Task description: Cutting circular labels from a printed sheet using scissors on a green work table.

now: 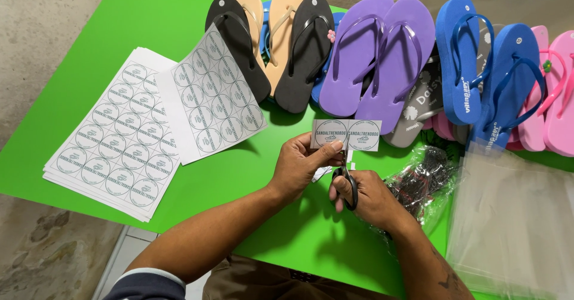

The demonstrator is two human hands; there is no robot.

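Note:
My left hand (304, 161) pinches a small paper strip (347, 135) printed with two round labels, held above the green table (179, 13). My right hand (366, 193) grips black-handled scissors (347, 180), whose blades point up at the lower edge of the strip between the two labels. A few small paper offcuts lie under the hands. Both hands hover over the table's near middle.
A stack of printed label sheets (116, 138) lies at the left, with a cut sheet (215, 93) leaning on a black flip-flop (239, 43). Rows of tan, black, purple (382, 55), blue (478, 66) and pink flip-flops line the far edge. Clear plastic bags (514, 216) and a bag of black ties (424, 180) sit at right.

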